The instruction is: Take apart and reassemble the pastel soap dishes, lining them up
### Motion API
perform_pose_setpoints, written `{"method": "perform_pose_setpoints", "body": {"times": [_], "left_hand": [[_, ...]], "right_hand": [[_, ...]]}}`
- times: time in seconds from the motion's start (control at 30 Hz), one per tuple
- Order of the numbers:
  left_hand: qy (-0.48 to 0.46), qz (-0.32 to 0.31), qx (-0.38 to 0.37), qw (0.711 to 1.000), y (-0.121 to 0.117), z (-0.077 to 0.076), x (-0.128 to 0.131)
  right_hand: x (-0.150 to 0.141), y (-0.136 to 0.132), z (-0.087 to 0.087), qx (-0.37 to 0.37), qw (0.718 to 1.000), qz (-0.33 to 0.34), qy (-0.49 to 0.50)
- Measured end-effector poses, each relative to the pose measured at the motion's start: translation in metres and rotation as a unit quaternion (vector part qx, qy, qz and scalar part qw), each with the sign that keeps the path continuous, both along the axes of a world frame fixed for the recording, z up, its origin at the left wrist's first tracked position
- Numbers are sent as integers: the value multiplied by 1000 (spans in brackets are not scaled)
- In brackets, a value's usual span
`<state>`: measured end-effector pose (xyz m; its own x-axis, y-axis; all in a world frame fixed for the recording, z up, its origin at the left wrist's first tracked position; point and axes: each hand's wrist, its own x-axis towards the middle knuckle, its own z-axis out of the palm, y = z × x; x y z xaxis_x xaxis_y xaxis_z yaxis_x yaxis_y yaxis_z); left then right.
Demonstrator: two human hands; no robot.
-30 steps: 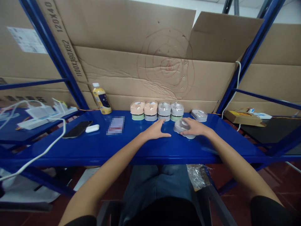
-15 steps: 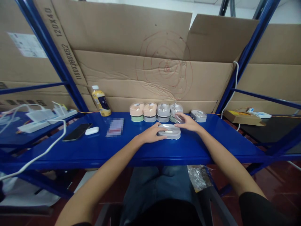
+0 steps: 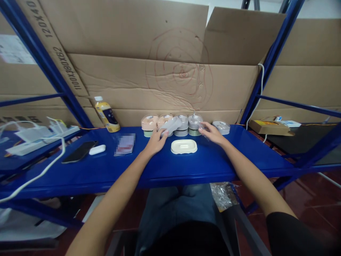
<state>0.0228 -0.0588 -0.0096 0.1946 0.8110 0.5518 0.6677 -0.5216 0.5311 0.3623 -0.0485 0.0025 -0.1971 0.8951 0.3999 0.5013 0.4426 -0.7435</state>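
Observation:
A cream oval tray [image 3: 184, 146] lies on the blue shelf [image 3: 165, 167] in front of me. My left hand [image 3: 157, 139] is closed on a grey lid [image 3: 171, 125] lifted off it and held tilted above the shelf. My right hand [image 3: 210, 132] is beside the tray, fingers pinched near a small clear piece I cannot make out. Behind stands a row of stacked round containers [image 3: 172, 124], peach, grey and green, and a single grey container [image 3: 221, 127] to the right.
A yellow bottle [image 3: 105, 115] stands at the back left. A phone [image 3: 79, 152], a white case [image 3: 97, 149] and a small packet [image 3: 124, 144] lie on the left. Power strips and white cables [image 3: 34, 137] lie far left. Cardboard [image 3: 160, 71] backs the shelf.
The grey container was slid to the middle and opened. My left hand lifted the grey lid up and left, leaving the cream tray. My right hand moved back toward the row.

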Motion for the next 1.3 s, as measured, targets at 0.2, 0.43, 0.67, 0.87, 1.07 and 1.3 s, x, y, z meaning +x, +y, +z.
{"method": "perform_pose_setpoints", "body": {"times": [0.2, 0.43, 0.67, 0.87, 1.07, 1.3], "left_hand": [[100, -122, -4, 987, -17, -3, 16], [96, -174, -37, 979, -23, -12, 31], [-6, -167, -99, 981, -17, -18, 34], [-3, -199, -99, 975, -18, -21, 42], [41, -201, -72, 976, -26, -17, 45], [80, -192, -65, 976, -28, -20, 46]], "right_hand": [[1, -7, 9, 41, 998, 44, -2], [-17, -18, 12, 83, 978, 176, -79], [-35, -18, 9, 137, 954, 213, -163], [-43, -21, 9, 151, 941, 242, -181], [-43, -21, 5, 152, 941, 241, -183], [-40, -23, 4, 146, 943, 236, -184]]}}
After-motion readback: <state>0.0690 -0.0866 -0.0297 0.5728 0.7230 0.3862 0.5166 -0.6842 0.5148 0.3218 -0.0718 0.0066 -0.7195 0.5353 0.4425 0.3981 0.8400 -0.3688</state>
